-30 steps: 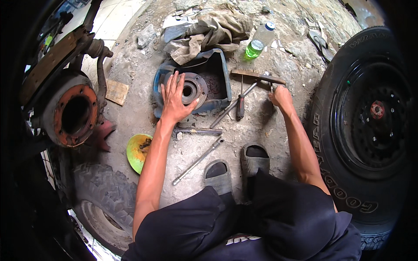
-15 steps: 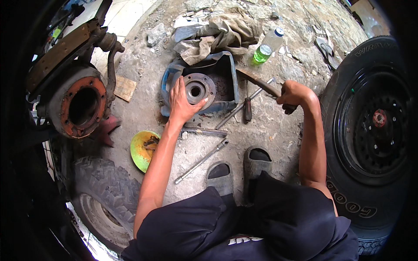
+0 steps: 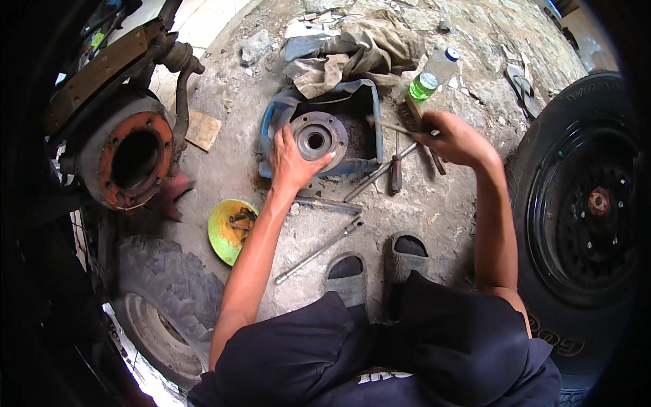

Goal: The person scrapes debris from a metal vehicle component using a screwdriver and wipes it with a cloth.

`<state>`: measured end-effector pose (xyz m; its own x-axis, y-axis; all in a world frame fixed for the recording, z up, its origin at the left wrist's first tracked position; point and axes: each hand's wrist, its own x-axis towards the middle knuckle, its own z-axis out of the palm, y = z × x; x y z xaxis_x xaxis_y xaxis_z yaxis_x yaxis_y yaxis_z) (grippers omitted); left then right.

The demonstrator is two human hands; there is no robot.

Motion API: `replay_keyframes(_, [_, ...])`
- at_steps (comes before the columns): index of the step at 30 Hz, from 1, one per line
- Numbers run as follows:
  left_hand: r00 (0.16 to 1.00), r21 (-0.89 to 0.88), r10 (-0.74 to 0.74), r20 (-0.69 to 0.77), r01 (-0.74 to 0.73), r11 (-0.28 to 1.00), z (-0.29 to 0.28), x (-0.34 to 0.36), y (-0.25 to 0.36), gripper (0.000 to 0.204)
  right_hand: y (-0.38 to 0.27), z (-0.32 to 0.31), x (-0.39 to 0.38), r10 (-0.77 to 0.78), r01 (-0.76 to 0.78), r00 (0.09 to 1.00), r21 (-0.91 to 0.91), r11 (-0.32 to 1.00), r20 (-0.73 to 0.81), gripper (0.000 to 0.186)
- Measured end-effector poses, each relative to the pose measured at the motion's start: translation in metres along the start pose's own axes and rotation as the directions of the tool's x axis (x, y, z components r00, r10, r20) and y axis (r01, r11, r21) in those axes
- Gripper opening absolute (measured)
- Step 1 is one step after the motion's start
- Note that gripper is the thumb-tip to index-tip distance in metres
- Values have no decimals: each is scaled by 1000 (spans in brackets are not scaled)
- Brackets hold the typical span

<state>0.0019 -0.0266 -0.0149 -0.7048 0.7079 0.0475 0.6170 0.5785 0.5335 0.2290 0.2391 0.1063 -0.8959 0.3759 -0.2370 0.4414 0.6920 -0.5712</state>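
Observation:
A round grey metal wheel hub (image 3: 332,129) with a ring of bolt holes lies in a cut-open blue plastic container (image 3: 377,108). My left hand (image 3: 293,163) grips its near-left edge, fingers along the left side and thumb at the lower right. To the right of the container, my right hand (image 3: 458,139) is closed around a slim brown tool (image 3: 397,127). The tool points left toward the container; its blurred tip hides its exact kind. Beneath that hand, a brown strip (image 3: 437,163) partly shows against the ground.
A screwdriver (image 3: 396,178), a metal bar (image 3: 329,205) and a socket wrench (image 3: 319,251) lie on rough ground. Rags (image 3: 359,54) and a bottle of green liquid (image 3: 426,81) are farther back. A green bowl (image 3: 215,234), axle housing (image 3: 108,163) and tyre (image 3: 169,292) stand left, a mounted wheel (image 3: 536,203) right.
My right hand has turned and come slightly closer to the container, with the tool's angle flatter. My left hand keeps its hold on the hub. The whole view has shifted a little.

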Motion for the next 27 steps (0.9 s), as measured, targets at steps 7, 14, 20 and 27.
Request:
replay_keyframes(7, [989,136,-141,42,134,982,-11,-2,22,134,-30,68,44,-143,189,966,209,959,-216,24])
replay_keyframes(14, [997,85,43,62,-48,995,-6,26,17,149,-17,96,20,-277,286,957,115,951,-90,22])
replay_keyframes(20, [971,75,-14,241,-5,997,-2,35,2,159,-26,124,-6,-240,238,969,-36,971,-53,58])
replay_keyframes(27, [966,22,-2,257,-4,1000,-10,33,2,150,-28,126,-4,-197,195,980,-53,979,-38,62])
